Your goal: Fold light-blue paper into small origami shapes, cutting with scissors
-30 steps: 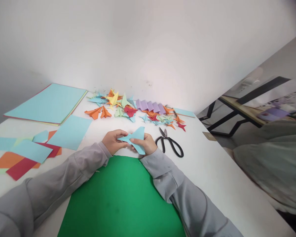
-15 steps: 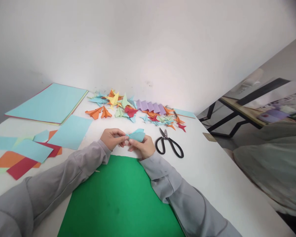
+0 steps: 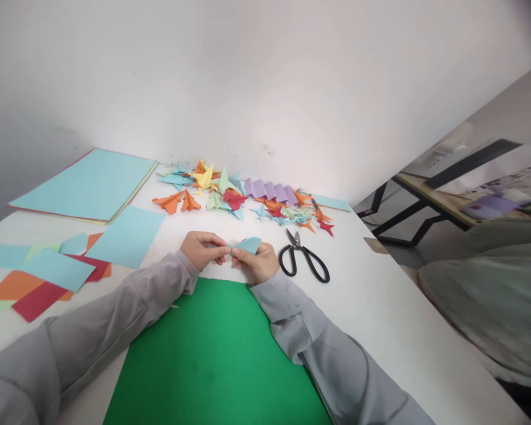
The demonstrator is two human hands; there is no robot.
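Observation:
A small folded piece of light blue paper (image 3: 249,245) is held up between my two hands, just beyond the far edge of the green sheet (image 3: 216,354). My left hand (image 3: 202,249) pinches its left end between thumb and fingers. With thumb and fingers closed, my right hand (image 3: 261,261) grips the paper's lower right side, and a pointed flap sticks up above the thumb. The fingers hide part of the folds. Black-handled scissors (image 3: 303,257) lie slightly spread just right of my right hand.
Folded paper shapes (image 3: 212,186) in several colours lie along the wall, beside a pleated purple strip (image 3: 269,192). Loose cut paper pieces (image 3: 57,268) spread over the left side, before a stack of large sheets (image 3: 88,183). A person in a grey-green garment (image 3: 491,283) is at the right.
The blue paper has turned in my fingers: its two visible flaps now show as one narrower point. My hands have shifted only slightly.

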